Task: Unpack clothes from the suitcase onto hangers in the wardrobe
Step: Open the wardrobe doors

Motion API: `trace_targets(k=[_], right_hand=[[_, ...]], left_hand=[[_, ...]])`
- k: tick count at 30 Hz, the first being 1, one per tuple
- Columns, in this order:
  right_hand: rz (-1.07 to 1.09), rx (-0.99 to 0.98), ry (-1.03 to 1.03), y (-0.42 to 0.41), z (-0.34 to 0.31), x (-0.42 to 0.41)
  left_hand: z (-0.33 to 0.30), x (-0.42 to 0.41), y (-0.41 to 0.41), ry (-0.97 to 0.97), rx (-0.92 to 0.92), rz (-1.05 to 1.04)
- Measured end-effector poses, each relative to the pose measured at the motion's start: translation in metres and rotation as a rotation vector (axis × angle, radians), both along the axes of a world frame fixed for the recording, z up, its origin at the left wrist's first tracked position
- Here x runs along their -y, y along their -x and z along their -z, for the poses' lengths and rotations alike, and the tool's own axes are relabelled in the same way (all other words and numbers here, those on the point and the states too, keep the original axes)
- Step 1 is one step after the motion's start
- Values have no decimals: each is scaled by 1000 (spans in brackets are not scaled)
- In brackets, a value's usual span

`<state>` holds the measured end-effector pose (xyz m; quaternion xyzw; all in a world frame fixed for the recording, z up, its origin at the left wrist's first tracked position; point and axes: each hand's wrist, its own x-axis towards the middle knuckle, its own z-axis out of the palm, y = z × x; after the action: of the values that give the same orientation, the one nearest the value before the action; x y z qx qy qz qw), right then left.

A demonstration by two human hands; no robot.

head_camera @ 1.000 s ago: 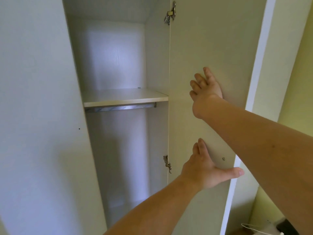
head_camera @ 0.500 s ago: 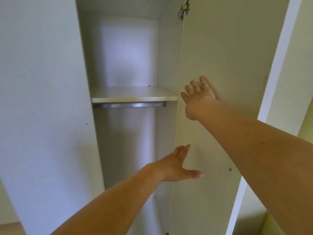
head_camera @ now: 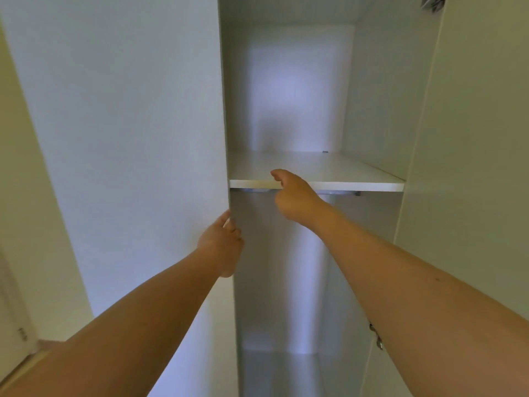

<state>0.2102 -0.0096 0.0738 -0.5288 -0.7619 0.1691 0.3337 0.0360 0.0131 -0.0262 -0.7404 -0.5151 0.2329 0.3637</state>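
Left hand moved to left door edge, fingers hidden

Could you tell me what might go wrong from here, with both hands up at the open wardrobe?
The left hand grips the edge of the left door, so fingers could get pinched if it swings. The right hand reaches under the shelf towards the rail and might knock its front edge. No hangers show in this view, so the clothes may have nowhere to hang.

Mid-frame, the left hand grips the front edge of the wardrobe panel; the right hand reaches in at the shelf, its fingers hidden.
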Motion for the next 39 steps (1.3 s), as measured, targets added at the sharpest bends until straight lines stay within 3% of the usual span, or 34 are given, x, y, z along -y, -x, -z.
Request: trace_targets(k=[3, 10, 14, 18, 21, 23, 25, 29, 32, 39], right_hand=[[-67, -182, 6, 40, -2, -26], [-177, -561, 111, 93, -11, -58], [-162, -586, 129, 99, -14, -47], [-318, -567, 132, 95, -21, -14], [-368, -543, 67, 104, -20, 17], [-358, -544, 8, 114, -16, 33], [-337, -547, -60, 122, -12, 45], [-388, -565, -169, 144, -3, 71], [-458, -595, -253, 163, 4, 89], [-656, -701, -250, 206, 12, 118]], left_hand=[[15, -12, 23, -38, -79, 20], [36, -16, 31, -160, -41, 196], [39, 9, 44, -205, 5, 289], [46, 52, 61, -210, 275, 483], [55, 95, 73, -347, 572, 589], [59, 119, 82, -486, 829, 547], [59, 134, 93, -571, 1084, 381], [49, 165, 115, -419, 1430, 103], [45, 189, 131, -297, 1497, 8], [38, 229, 159, -309, 1451, -108]])
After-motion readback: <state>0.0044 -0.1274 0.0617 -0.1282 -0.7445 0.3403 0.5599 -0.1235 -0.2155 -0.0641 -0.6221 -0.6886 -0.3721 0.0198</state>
